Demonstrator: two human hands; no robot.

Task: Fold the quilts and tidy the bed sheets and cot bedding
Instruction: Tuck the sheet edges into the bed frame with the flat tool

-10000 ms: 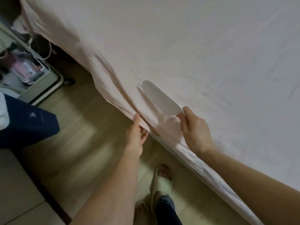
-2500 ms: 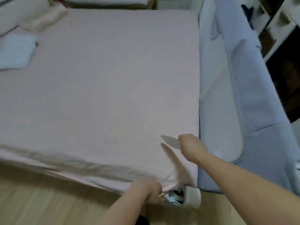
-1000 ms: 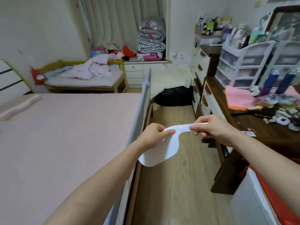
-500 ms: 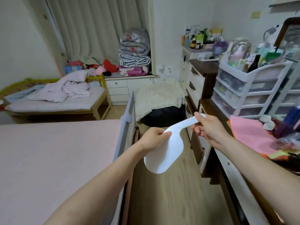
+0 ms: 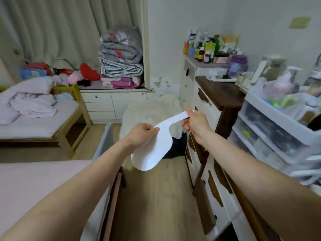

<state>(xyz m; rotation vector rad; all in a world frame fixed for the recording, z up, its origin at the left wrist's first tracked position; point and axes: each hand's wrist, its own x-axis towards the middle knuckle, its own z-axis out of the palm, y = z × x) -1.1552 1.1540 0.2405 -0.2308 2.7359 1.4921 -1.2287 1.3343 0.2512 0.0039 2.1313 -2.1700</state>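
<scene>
Tool: flat white plastic paddle-shaped tucking tool (image 5: pixel 152 152), handle end hidden inside right fingers.
Left hand (image 5: pixel 140 134): pinches blade's upper edge.
Right hand (image 5: pixel 195 121): grips handle.

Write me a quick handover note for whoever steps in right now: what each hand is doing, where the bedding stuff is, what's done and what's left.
Hands: the right hand grips the narrow handle of the white tucking paddle; the left hand pinches the edge of its wide blade. The paddle is held in the air over the floor.
Things: the pink bed sheet lies flat on the big bed at lower left. A crumpled white quilt sits on the cot. Folded quilts are stacked on the window cabinet.
Done: the visible part of the big bed's sheet looks smooth.
Left: put the paddle down, fold the cot quilt, tidy the cot bedding.
</scene>
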